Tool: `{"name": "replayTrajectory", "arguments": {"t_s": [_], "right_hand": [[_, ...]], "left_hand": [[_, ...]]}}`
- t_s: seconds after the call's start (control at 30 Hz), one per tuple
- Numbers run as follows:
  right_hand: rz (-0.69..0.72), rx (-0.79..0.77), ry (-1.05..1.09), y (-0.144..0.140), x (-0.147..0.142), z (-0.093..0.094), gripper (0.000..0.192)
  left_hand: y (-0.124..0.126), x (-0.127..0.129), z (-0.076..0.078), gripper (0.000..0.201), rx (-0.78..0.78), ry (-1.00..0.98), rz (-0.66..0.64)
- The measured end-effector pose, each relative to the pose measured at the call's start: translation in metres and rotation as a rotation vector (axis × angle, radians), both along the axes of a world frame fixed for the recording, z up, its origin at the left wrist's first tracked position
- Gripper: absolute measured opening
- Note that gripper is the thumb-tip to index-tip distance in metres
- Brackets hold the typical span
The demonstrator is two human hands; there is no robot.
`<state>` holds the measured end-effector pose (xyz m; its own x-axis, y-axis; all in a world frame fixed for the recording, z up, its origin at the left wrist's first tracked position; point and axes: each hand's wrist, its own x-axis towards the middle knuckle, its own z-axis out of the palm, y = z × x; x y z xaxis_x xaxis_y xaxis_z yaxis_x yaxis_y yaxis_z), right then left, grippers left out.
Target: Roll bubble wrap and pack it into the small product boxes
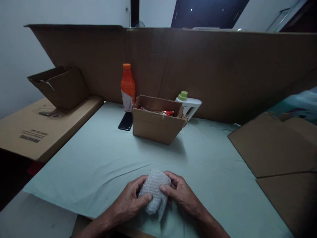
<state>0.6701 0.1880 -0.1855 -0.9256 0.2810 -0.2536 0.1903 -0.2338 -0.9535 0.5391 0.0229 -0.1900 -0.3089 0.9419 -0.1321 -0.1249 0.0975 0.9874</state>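
Observation:
A small bundle of bubble wrap [155, 186] is held between both hands near the front edge of the cloth-covered table. My left hand [131, 198] grips its left side, thumb lying across the front. From the right, my right hand [180, 191] closes on the bundle with its thumb on top. A loose flap of the wrap hangs down at the lower right. Whatever may be inside the wrap cannot be made out.
Farther back stands an open cardboard box [156, 127] with red packets [168, 113] inside. Around it are an orange bottle [127, 87], a black phone [125, 121] and a white jug [192, 105] with a green cap. Cardboard panels [210, 72] border the pale green cloth [99, 158].

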Motion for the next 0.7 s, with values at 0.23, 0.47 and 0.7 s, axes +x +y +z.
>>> {"name": "replayTrajectory", "arguments": {"t_s": [0.23,0.47,0.7], "right_hand": [[-0.025,-0.045,-0.048,0.015,0.004,-0.009,0.049],[-0.202,0.091,-0.073,0.037,0.023,-0.013,0.036],[-0.186,0.276,-0.081,0.056,0.052,0.016,0.038]], "left_hand": [[0.028,-0.001,-0.012,0.047,0.026,0.401,-0.085],[0.068,-0.078,0.058,0.057,0.390,1.426,0.280],[0.134,-0.157,0.096,0.030,0.298,1.626,0.218]]}}
